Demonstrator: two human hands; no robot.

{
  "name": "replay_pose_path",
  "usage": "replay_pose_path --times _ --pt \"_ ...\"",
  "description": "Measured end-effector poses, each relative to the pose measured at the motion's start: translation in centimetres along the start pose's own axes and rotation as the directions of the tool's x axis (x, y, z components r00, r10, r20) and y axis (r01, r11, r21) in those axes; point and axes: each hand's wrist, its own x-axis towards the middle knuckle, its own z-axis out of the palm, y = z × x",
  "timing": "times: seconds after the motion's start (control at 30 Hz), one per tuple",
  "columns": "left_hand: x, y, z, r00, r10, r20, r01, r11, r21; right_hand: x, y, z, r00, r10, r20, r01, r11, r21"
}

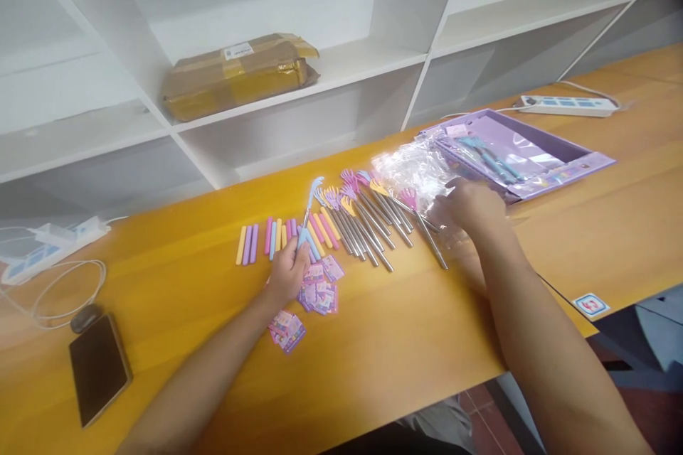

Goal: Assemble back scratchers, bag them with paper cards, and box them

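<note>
My left hand (291, 269) is closed round the light-blue handle of a back scratcher (314, 195), whose hand-shaped blue head points up and away from me. My right hand (474, 207) has its fingers curled on a clear plastic bag (444, 217), at the edge of a heap of clear bags (413, 163). Between my hands lie several metal rods with coloured claw heads (368, 217). Beside my left hand are rows of pastel handle tubes (280, 234). Small printed cards (320, 295) lie just below it.
A purple box (555, 146) with packaged blue back scratchers (494, 160) stands at the back right. Power strips (568, 105) lie at both ends. A phone (100, 370) rests at the left. A taped brown parcel (240, 78) sits on the white shelf (368, 60).
</note>
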Motion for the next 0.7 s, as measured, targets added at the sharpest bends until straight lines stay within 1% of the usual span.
replay_pose_path --times 0.13,0.2,0.23,0.3,0.37,0.43,0.47,0.5,0.57,0.6,0.63,0.67,0.7 --pt "0.0 0.0 0.0 1.000 0.009 0.010 -0.009 1.000 -0.012 0.7 -0.2 -1.5 0.997 0.012 -0.073 -0.005 0.996 0.092" --pt "-0.1 0.0 0.0 1.000 0.017 0.012 -0.017 1.000 -0.020 0.7 -0.7 -2.5 0.988 0.032 -0.151 -0.011 0.990 0.140" --pt "-0.1 0.0 0.0 1.000 0.022 0.014 -0.022 0.999 -0.027 0.6 -1.0 -3.0 0.976 0.058 -0.208 -0.020 0.984 0.179" --pt "-0.1 0.0 0.0 0.999 0.031 0.022 -0.030 0.999 -0.045 0.3 -1.7 -3.8 0.937 0.137 -0.322 -0.045 0.960 0.276" --pt "-0.1 -0.1 0.1 0.999 0.037 0.032 -0.035 0.997 -0.068 -0.1 -2.3 -4.4 0.897 0.201 -0.394 -0.059 0.937 0.345" --pt "-0.1 -0.2 0.1 0.998 0.038 0.042 -0.035 0.996 -0.085 -0.4 -2.6 -4.8 0.862 0.200 -0.466 -0.036 0.941 0.337" --pt "-0.1 -0.2 0.1 0.998 0.038 0.043 -0.034 0.995 -0.090 -0.5 -2.6 -4.9 0.834 0.184 -0.520 -0.008 0.947 0.322" --pt "-0.1 -0.3 0.1 0.998 0.038 0.043 -0.034 0.995 -0.094 -0.5 -2.6 -5.0 0.794 0.169 -0.584 0.026 0.950 0.311" --pt "-0.1 -0.3 0.1 0.998 0.036 0.045 -0.031 0.994 -0.100 -0.5 -2.7 -5.2 0.686 0.166 -0.708 0.116 0.936 0.332" --pt "-0.1 -0.3 0.1 0.998 0.035 0.047 -0.030 0.994 -0.106 -0.6 -2.9 -5.2 0.639 0.189 -0.746 0.178 0.907 0.382" --pt "-0.1 -0.3 0.2 0.998 0.034 0.049 -0.029 0.993 -0.112 -0.6 -3.3 -5.3 0.611 0.228 -0.758 0.253 0.851 0.460" --pt "-0.1 -0.2 0.2 0.998 0.034 0.044 -0.029 0.992 -0.119 -0.8 -3.9 -5.3 0.607 0.269 -0.748 0.337 0.765 0.549" --pt "-0.1 -0.1 0.3 0.999 0.043 0.026 -0.039 0.992 -0.122 -1.1 -4.6 -5.3 0.626 0.302 -0.719 0.413 0.654 0.634"
